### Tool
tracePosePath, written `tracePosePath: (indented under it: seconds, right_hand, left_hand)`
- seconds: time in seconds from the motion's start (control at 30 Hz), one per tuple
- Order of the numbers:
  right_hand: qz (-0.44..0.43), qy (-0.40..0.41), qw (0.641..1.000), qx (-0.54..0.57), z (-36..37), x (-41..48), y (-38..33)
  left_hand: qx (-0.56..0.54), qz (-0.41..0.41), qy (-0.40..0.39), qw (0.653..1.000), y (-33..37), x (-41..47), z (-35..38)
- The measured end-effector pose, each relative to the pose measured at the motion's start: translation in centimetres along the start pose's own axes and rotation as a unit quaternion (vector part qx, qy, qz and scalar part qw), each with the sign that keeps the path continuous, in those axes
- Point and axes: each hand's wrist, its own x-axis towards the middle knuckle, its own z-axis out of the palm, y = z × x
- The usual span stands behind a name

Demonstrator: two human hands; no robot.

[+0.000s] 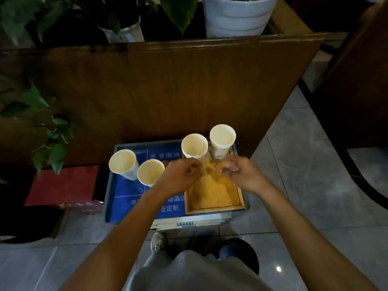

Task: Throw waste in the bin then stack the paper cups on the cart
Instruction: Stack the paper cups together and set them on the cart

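On the blue-topped cart (pixel 130 198) stand three single white paper cups: one at the far left (pixel 122 162), one beside it (pixel 150 172) and one further back (pixel 194 145). A stack of nested cups (pixel 222 139) stands at the back right. A wooden tray (pixel 216 204) lies on the cart's right side. My left hand (pixel 180 175) and my right hand (pixel 243 173) are both pinched on what looks like a clear crinkled plastic wrapper (pixel 210 171), held just above the tray's far end, in front of the cups.
A tall wooden panel (pixel 178 87) rises right behind the cart, with potted plants (pixel 235 15) on top. Leaves (pixel 52 148) hang at the left above a red box (pixel 63 185). A dark round container (pixel 247 259) stands on the tiled floor by my feet.
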Motion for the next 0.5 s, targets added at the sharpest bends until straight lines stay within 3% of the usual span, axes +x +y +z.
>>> tracePosePath:
  seconds: [0.17,0.23,0.4,0.5]
  right_hand:
    - [-0.044,0.115,0.990,-0.064,-3.3,4.1,-2.5]
    - [-0.059,0.129,0.984,-0.106,-3.7,5.7,-3.1]
    - [-0.019,0.028,0.985,-0.167,-3.2,9.9,-3.5]
    - [0.002,-0.011,0.982,-0.189,-2.6,11.8,-3.6]
  left_hand:
    - [0.041,0.045,0.093,0.994,2.4,4.6,-2.3]
    - [0.078,0.050,0.098,0.991,2.5,6.6,-2.4]
    - [0.207,-0.008,0.004,0.978,2.0,10.3,-1.1]
    - [0.227,-0.039,-0.026,0.973,1.6,11.8,-0.1]
